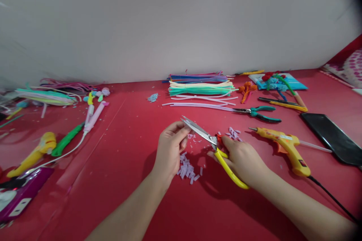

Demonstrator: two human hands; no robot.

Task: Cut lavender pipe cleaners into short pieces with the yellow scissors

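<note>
My right hand [246, 163] grips a pair of scissors [200, 131] with yellow handles, its blades pointing up and left. The blade tips lie close to the fingers of my left hand [169, 148], which are pinched together. Whatever they hold is too small or hidden to make out. Below my left hand lies a pile of short lilac cut pieces [186, 169]. More short lilac pieces [233, 133] lie beyond my right hand, and fine lilac scraps [194, 137] are scattered under the blades.
Bundled pipe cleaners [200, 88] lie by the wall, with teal-handled pliers [260, 113] in front. To the right are a yellow glue gun [285, 145] and a black phone [333, 135]. At left sit a pink glue gun [96, 116], a green-handled tool [68, 139] and a purple power strip [26, 194].
</note>
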